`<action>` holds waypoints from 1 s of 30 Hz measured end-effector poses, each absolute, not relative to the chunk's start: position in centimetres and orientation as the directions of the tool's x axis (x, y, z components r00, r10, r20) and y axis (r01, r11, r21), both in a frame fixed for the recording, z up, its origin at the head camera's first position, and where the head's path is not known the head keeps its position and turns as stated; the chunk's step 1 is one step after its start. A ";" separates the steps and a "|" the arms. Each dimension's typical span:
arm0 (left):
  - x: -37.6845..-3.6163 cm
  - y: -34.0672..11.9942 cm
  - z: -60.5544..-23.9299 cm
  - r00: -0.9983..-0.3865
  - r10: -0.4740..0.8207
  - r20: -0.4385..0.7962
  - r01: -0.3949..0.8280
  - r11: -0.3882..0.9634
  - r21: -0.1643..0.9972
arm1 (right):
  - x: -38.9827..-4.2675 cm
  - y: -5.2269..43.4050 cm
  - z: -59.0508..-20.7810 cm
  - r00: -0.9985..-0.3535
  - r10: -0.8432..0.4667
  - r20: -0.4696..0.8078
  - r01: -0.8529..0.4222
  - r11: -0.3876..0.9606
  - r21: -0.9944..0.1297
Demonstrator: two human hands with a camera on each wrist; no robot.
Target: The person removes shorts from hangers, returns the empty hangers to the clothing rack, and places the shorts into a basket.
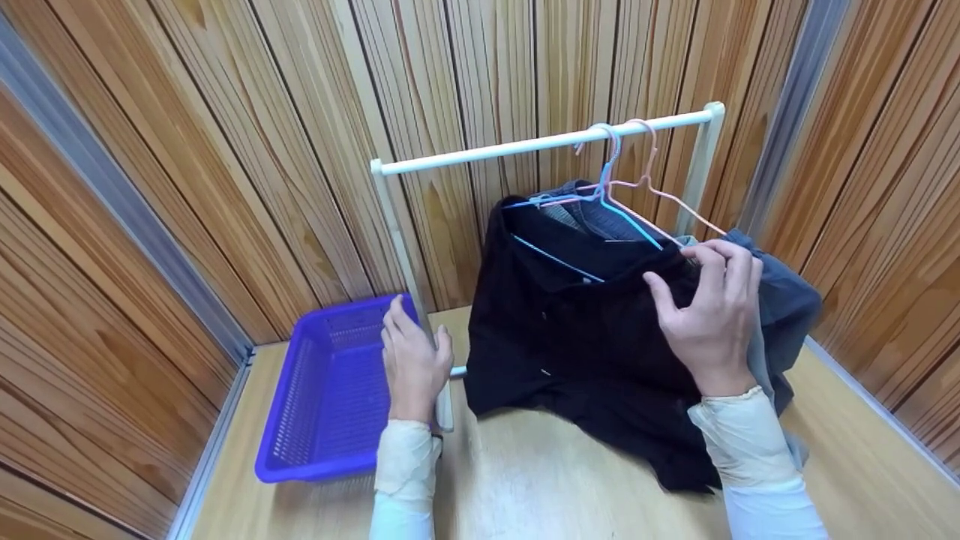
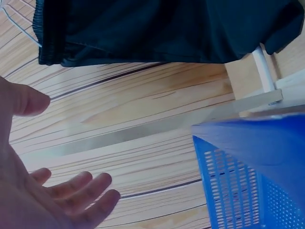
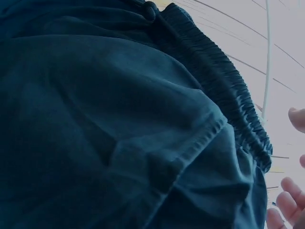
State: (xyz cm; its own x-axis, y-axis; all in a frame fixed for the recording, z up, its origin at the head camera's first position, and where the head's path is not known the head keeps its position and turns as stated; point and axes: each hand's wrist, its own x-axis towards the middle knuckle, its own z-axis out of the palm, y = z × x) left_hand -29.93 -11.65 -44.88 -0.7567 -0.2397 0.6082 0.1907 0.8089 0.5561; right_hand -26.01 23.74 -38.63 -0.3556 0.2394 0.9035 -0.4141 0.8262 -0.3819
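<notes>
Black shorts (image 1: 577,337) with an elastic waistband (image 3: 224,81) hang from a blue hanger (image 1: 604,184) on a white rail (image 1: 487,151). My right hand (image 1: 712,307) is at the waistband's right end, thumb and fingers spread apart. In the right wrist view its fingertips (image 3: 287,202) show just off the waistband, pinching nothing. Beside the rack's left post, my left hand (image 1: 414,360) is raised over the right side of a purple basket (image 1: 281,397). The left wrist view shows this hand (image 2: 43,157) with loosely spread fingers, apart from the shorts and the basket.
Behind the shorts, a pink hanger (image 1: 679,201) carries grey-blue clothing (image 1: 784,300). The rack's posts (image 1: 701,169) stand on a wooden tabletop (image 1: 525,480). Wood-patterned walls (image 1: 300,150) close in the back and both sides.
</notes>
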 end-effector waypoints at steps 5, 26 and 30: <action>-31.6 -11.8 -44.8 -0.776 -0.258 0.576 0.200 0.765 0.612 | -26.4 23.8 -38.7 -0.373 0.252 0.893 -0.415 0.816 -0.403; -35.4 -11.8 -42.2 -0.862 -0.389 0.325 0.197 0.334 0.922 | -27.0 23.3 -38.5 -0.492 0.310 0.814 -0.306 0.813 -0.495; -35.9 -11.5 -41.6 -0.870 -0.401 0.286 0.181 0.280 0.943 | -26.9 23.4 -38.4 -0.502 0.337 0.797 -0.273 0.812 -0.516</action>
